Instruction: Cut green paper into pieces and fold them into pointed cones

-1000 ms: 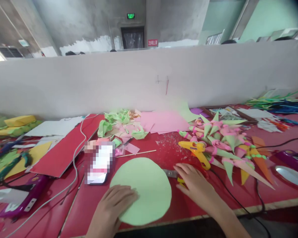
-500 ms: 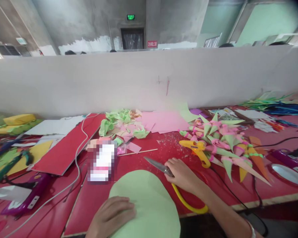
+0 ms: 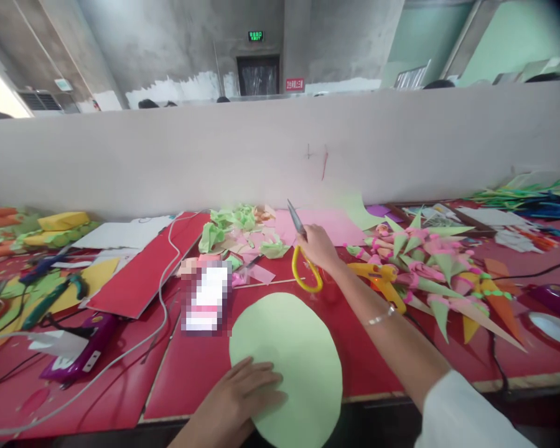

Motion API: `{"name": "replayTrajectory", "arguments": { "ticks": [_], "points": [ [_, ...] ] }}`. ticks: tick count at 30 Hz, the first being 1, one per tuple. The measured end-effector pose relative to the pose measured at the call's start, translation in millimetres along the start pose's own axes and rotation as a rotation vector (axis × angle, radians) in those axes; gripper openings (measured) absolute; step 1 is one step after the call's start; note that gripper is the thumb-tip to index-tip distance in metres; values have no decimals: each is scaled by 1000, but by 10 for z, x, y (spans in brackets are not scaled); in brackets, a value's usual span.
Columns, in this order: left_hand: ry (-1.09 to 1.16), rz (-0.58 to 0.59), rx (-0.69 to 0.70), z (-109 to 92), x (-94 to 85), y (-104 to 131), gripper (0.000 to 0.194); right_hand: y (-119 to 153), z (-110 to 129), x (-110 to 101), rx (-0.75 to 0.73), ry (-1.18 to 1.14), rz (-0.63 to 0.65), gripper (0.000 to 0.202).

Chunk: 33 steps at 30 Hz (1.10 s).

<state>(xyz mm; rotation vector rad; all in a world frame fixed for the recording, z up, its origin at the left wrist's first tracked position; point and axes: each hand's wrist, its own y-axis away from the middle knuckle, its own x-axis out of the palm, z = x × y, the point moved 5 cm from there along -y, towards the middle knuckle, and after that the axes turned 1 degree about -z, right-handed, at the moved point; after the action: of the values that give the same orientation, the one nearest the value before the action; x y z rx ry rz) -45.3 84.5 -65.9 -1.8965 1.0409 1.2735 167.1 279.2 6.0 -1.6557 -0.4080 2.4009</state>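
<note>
A round sheet of light green paper (image 3: 298, 348) lies at the table's front, its lower part reaching past the edge. My left hand (image 3: 249, 392) rests flat on its left side, fingers stretched out; the thumb is mostly hidden. Farther out, over the pink paper sheets (image 3: 345, 227), my right hand (image 3: 318, 244) is closed around yellow-handled scissors (image 3: 307, 280). The scissor blades look closed and point up toward the partition, and a yellow handle loop hangs below the hand. No part of the scissors touches the green sheet.
A yellow glue gun (image 3: 378, 280) lies beside a pile of pink and green paper cones (image 3: 424, 261). A phone-like blurred object (image 3: 208, 298) sits left of the green sheet. Crumpled green paper (image 3: 228, 221), a red board (image 3: 144, 267), pliers (image 3: 56, 298) and a purple power strip (image 3: 84, 354) lie leftward.
My right hand has carried the scissors away from the green sheet, forward over the pink paper. The round sheet shows more fully, with my left hand still on it. The view has shifted slightly.
</note>
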Motion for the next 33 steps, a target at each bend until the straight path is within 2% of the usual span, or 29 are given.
{"name": "replayTrajectory", "arguments": {
  "ticks": [4,8,11,13,16,18,20,22,24,26,28,31,33],
  "points": [
    [54,7,-14,-72,-112,-114,51,-340,-42,249,90,45,57,27],
    [102,-5,25,-77,-139,-199,40,-406,-97,432,126,58,156,31],
    [169,-3,25,-44,-122,-226,38,-366,-71,423,87,34,241,31],
    [242,-13,14,-19,-114,-228,36,-264,-9,320,21,0,293,30],
    [369,-69,-9,30,-117,-213,32,106,82,21,-114,-76,355,34],
    [435,-111,-14,58,-113,-204,32,499,84,-220,-197,-148,386,40],
    [483,-129,-24,73,-91,-208,33,978,73,-382,-318,-362,523,49],
    [518,-128,-45,69,-60,-229,33,1454,8,-407,-349,-531,746,62],
    [533,-120,-61,42,-32,-264,34,1812,-89,-340,-291,-603,872,68],
    [539,-145,-105,24,-22,-295,33,2016,-173,-239,-227,-596,858,64],
    [521,-202,-219,50,-12,-302,31,2123,-221,-132,-164,-590,826,62],
    [391,-338,-407,120,-3,-249,23,2137,-250,-28,-69,-589,702,60],
    [272,-431,-482,150,0,-202,21,2081,-256,2,2,-580,574,41]
  ]
}}
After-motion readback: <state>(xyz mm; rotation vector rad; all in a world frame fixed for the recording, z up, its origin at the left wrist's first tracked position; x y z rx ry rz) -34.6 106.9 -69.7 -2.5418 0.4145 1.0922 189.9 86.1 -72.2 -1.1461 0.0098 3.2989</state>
